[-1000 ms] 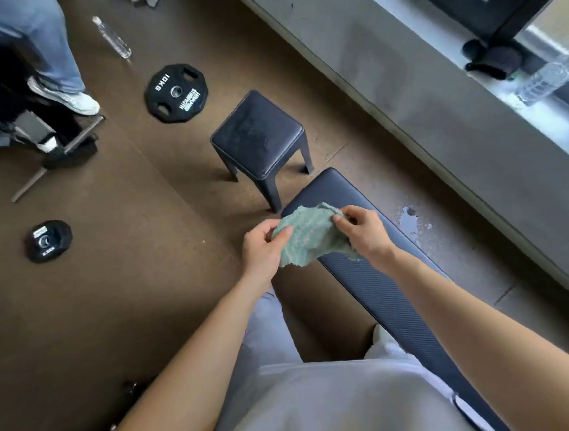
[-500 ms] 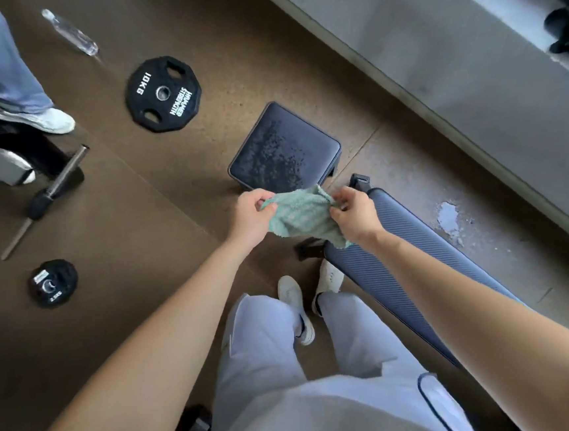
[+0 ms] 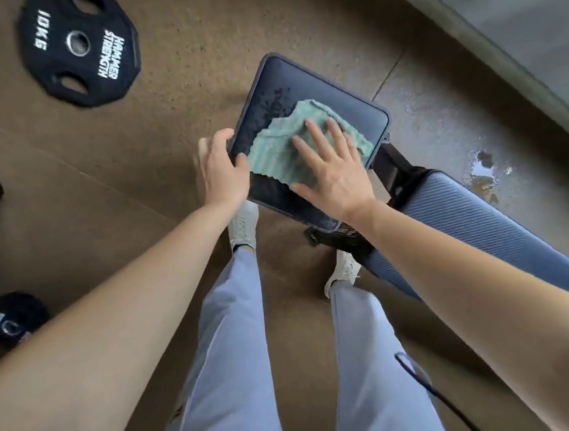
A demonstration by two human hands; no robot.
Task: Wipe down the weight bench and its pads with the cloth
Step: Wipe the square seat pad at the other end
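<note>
A green cloth [image 3: 281, 140] lies spread on the dark square seat pad [image 3: 346, 106], which carries water droplets near its far left. My right hand [image 3: 332, 163] lies flat on the cloth with fingers spread, pressing it onto the pad. My left hand [image 3: 224, 170] grips the pad's left edge, thumb on top. The long ribbed blue bench pad [image 3: 477, 229] runs off to the right and lower right, joined to the seat pad by a black frame bracket [image 3: 392, 168].
A black 10 kg weight plate [image 3: 79, 47] lies on the brown floor at upper left, a smaller plate [image 3: 12, 321] at left. A wet patch [image 3: 482, 172] marks the grey floor right of the bench. A grey ledge [image 3: 499, 7] runs along the upper right. My legs stand below the pad.
I have stepped closer over the seat pad. The cloth went from being held up between both hands to lying on the pad under my right palm; my left hand moved to the pad's edge.
</note>
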